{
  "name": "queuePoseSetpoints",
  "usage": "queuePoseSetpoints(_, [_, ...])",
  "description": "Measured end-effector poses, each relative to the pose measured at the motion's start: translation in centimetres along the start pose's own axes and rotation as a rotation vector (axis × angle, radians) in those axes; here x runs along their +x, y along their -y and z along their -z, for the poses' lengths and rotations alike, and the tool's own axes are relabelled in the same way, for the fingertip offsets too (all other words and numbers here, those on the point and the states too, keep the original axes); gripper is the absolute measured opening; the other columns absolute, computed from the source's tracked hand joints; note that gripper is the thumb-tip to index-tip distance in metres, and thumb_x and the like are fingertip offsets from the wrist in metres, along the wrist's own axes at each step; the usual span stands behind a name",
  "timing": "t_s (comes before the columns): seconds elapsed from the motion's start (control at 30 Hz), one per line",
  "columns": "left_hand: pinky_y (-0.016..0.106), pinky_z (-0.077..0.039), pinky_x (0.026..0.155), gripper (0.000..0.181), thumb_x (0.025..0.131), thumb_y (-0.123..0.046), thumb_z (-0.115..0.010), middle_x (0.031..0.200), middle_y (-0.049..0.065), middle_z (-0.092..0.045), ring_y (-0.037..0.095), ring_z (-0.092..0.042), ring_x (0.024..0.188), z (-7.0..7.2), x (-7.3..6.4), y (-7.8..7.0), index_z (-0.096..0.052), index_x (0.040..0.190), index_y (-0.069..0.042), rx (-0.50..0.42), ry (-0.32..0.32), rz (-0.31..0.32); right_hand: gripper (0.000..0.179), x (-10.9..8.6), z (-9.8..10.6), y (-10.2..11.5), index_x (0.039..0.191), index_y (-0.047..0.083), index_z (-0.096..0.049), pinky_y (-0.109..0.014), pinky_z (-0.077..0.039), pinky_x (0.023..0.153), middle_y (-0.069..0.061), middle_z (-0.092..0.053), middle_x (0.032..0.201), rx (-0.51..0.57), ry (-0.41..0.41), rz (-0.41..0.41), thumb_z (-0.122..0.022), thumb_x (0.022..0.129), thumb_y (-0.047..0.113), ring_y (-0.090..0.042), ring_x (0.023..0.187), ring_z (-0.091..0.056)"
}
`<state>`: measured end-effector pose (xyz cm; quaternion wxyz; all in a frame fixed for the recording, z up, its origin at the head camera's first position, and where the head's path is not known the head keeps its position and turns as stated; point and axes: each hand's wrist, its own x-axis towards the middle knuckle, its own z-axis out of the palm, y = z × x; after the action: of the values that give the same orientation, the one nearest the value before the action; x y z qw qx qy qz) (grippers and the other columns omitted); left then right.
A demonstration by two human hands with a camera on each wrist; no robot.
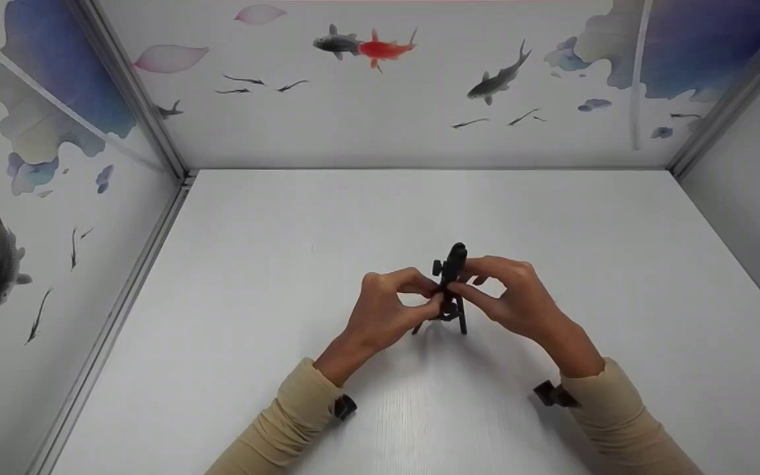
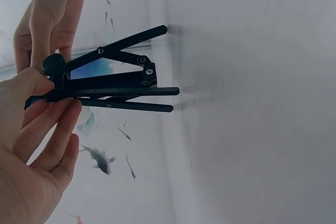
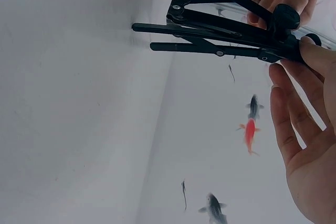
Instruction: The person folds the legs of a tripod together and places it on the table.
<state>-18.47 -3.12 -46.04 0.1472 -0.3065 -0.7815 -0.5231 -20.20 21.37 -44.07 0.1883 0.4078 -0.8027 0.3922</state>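
Observation:
A small black tripod [image 1: 457,258] stands on the table, its legs [image 2: 123,81] spread and joined by hinged braces. The left hand [image 1: 386,309] pinches it from the left, just below the head, with thumb and fingers. From the other side, the right hand [image 1: 515,297] holds the upper part between thumb and fingers. A round black knob [image 3: 286,17] sticks out beside the hands in the right wrist view. Fingers cover part of the tripod's upper section, so the exact contact there is partly hidden.
The white tabletop [image 1: 254,264] is bounded by a back wall [image 1: 380,132] and side walls printed with fish and blotches. Metal rails [image 1: 116,316] run along the left edge. Dark wrist devices [image 1: 345,407] sit at both beige sleeves [image 1: 287,415].

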Motion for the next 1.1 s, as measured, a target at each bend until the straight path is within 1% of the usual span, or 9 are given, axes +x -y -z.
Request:
queuePoseSetpoints(0.23, [0.029, -0.063, 0.088, 0.007, 0.094, -0.010, -0.081, 0.093, -0.005, -0.085, 0.000, -0.080, 0.087, -0.03, -0.03, -0.04, -0.082, 0.101, -0.012, 0.010, -0.001, 0.004, 0.031, -0.09, -0.01, -0.09, 0.118, 0.013, -0.082, -0.024, -0.061, 0.080, 0.002, -0.084, 0.105, -0.007, -0.002, 0.002, -0.086, 0.090, 0.000, -0.012, 0.092, -0.079])
queuePoseSetpoints(0.47, [0.029, -0.063, 0.088, 0.007, 0.094, -0.011, -0.082, 0.094, -0.004, -0.085, 0.003, -0.081, 0.091, -0.09, -0.06, -0.03, -0.082, 0.101, -0.012, 0.009, -0.009, -0.001, 0.032, -0.01, -0.07, -0.01, 0.119, 0.012, -0.082, -0.024, -0.060, 0.079, 0.002, -0.084, 0.103, -0.008, -0.016, 0.027, -0.086, 0.090, -0.002, -0.013, 0.088, -0.078])
queuePoseSetpoints(0.7, [0.029, -0.063, 0.089, 0.006, 0.096, -0.011, -0.081, 0.095, -0.003, -0.086, 0.004, -0.081, 0.093, -0.20, -0.11, -0.01, -0.082, 0.102, -0.011, 0.025, -0.017, -0.012, 0.032, -0.03, -0.08, -0.04, 0.117, 0.013, -0.083, -0.022, -0.060, 0.080, 0.000, -0.084, 0.100, -0.010, -0.016, 0.013, -0.086, 0.089, -0.002, -0.012, 0.087, -0.078])
queuePoseSetpoints(0.9, [0.029, -0.063, 0.093, 0.007, 0.096, -0.010, -0.081, 0.097, -0.002, -0.086, 0.002, -0.081, 0.094, -0.24, -0.15, 0.06, -0.083, 0.103, -0.011, 0.036, -0.018, -0.016, 0.030, -0.04, -0.17, -0.07, 0.115, 0.012, -0.083, -0.021, -0.060, 0.079, 0.001, -0.084, 0.101, -0.009, -0.028, 0.017, -0.086, 0.089, -0.002, -0.013, 0.087, -0.078])
queuePoseSetpoints(1.1, [0.028, -0.063, 0.091, 0.009, 0.096, -0.010, -0.081, 0.096, -0.001, -0.086, 0.004, -0.082, 0.093, -0.16, -0.09, -0.06, -0.083, 0.105, -0.010, 0.042, -0.029, -0.033, 0.029, 0.01, -0.14, -0.02, 0.114, 0.012, -0.083, -0.021, -0.060, 0.079, 0.000, -0.084, 0.101, -0.007, -0.032, 0.012, -0.086, 0.089, -0.002, -0.014, 0.086, -0.078])
